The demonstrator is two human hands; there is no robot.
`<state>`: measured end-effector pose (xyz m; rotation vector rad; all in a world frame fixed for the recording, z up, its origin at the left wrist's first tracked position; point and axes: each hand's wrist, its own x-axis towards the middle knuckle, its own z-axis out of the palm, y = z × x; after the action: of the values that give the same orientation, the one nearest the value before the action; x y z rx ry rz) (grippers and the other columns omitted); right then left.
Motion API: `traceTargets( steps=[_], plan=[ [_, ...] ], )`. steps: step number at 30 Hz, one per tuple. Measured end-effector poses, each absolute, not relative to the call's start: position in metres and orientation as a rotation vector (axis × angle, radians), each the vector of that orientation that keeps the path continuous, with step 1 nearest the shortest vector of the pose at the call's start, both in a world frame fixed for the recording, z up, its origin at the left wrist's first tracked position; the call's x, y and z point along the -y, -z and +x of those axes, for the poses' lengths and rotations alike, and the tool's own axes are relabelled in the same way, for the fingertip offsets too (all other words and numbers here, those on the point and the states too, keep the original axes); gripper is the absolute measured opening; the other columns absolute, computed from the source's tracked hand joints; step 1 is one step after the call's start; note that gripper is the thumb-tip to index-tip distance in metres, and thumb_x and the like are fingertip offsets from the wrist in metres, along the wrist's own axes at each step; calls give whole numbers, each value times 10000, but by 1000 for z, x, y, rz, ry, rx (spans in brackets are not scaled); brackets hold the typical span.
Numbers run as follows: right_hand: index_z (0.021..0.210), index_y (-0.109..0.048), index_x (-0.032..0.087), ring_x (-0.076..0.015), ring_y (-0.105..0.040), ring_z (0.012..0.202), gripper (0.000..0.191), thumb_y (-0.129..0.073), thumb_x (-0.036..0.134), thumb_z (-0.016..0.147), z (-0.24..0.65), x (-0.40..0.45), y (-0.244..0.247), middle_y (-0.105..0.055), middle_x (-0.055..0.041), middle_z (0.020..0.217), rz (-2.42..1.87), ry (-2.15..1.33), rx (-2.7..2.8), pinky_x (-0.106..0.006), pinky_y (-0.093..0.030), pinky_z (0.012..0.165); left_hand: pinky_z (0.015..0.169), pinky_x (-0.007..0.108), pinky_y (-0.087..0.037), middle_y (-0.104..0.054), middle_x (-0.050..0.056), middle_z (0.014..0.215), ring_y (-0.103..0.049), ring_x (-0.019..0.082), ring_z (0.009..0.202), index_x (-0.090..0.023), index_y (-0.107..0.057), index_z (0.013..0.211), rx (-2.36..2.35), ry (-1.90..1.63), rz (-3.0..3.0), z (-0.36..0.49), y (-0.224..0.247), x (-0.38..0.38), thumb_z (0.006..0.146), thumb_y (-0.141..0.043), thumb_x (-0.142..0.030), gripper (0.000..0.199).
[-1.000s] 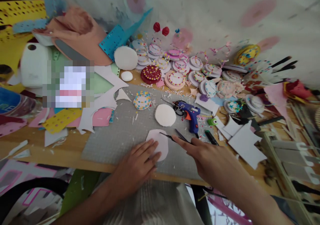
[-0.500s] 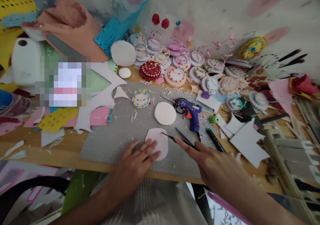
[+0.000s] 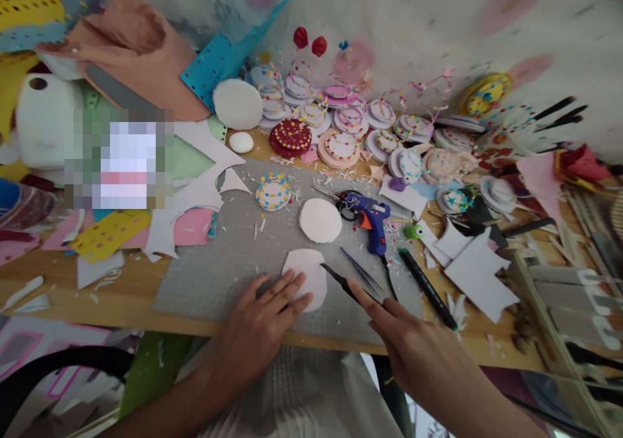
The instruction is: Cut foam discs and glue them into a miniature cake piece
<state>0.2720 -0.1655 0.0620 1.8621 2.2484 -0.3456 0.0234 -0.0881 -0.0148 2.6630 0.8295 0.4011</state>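
My left hand (image 3: 270, 305) lies flat with fingers spread, pressing a white roundish sheet piece (image 3: 311, 276) with angular edges onto the grey cutting mat (image 3: 204, 282). In my right hand (image 3: 402, 328) is a slim black craft knife (image 3: 343, 283), its handle under my outstretched index finger. The knife's dark tip is at the upper right edge of the piece; whether it cuts in cannot be made out. Just above lies another white disc (image 3: 320, 220). Tweezers (image 3: 363, 272) rest on the mat beside the knife.
A blue glue gun (image 3: 374, 220) with its cord lies right of the disc, near a dark marker (image 3: 428, 289). A beaded round piece (image 3: 273, 192) sits on the mat. Several decorated small hats (image 3: 292, 138) line the wall. White offcuts (image 3: 481, 276) lie right; a peach bag (image 3: 146, 68) stands back left.
My right hand has moved down and slightly right, drawing the knife tip from over the piece's upper part to its right edge. My left hand stays in place.
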Motion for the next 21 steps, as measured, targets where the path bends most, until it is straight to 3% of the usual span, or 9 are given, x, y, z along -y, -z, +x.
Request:
traceTargets(
  steps=[9, 13, 16, 18, 21],
  plan=[
    [1551, -149, 262, -192, -698, 532, 772, -340, -18, 857, 267, 181, -59, -690, -10, 833, 2027, 584, -2222, -253, -529, 446, 1036, 400, -338, -538, 37, 1429, -510, 201, 1314, -241, -608, 1265, -793, -409, 2698, 24, 15, 88, 890, -388, -4, 495],
    [1534, -231, 319, -199, -740, 906, 625, -386, 123, 961, 295, 184, -84, -712, -65, 1158, 2111, 795, -2303, -246, -605, 703, 1085, 440, -321, -510, 55, 1459, -446, 218, 1367, -214, -571, 1305, -641, -366, 2704, 12, 14, 75, 863, -402, -1, 518],
    [1532, -253, 320, -262, -625, 1184, 572, -411, 238, 988, 310, 190, -91, -623, -81, 1335, 2367, 541, -2260, -355, -597, 851, 1129, 460, -301, -487, 64, 1479, -384, 219, 1403, -214, -585, 1275, -573, -333, 2647, -1, 7, 62, 859, -428, -21, 485],
    [1535, -246, 305, -280, -550, 1270, 577, -426, 287, 987, 309, 194, -80, -578, -80, 1389, 2448, 396, -2263, -401, -570, 916, 1124, 466, -320, -459, 71, 1495, -367, 230, 1403, -233, -582, 1270, -670, -343, 2601, -7, 2, 56, 861, -461, -51, 464],
    [1546, -204, 278, -244, -536, 1287, 600, -418, 268, 985, 297, 193, -52, -541, -83, 1427, 2457, 456, -2336, -337, -552, 942, 1080, 476, -385, -459, 105, 1470, -415, 263, 1342, -237, -490, 1362, -891, -382, 2547, -6, -1, 56, 877, -539, -171, 492]
  ],
)
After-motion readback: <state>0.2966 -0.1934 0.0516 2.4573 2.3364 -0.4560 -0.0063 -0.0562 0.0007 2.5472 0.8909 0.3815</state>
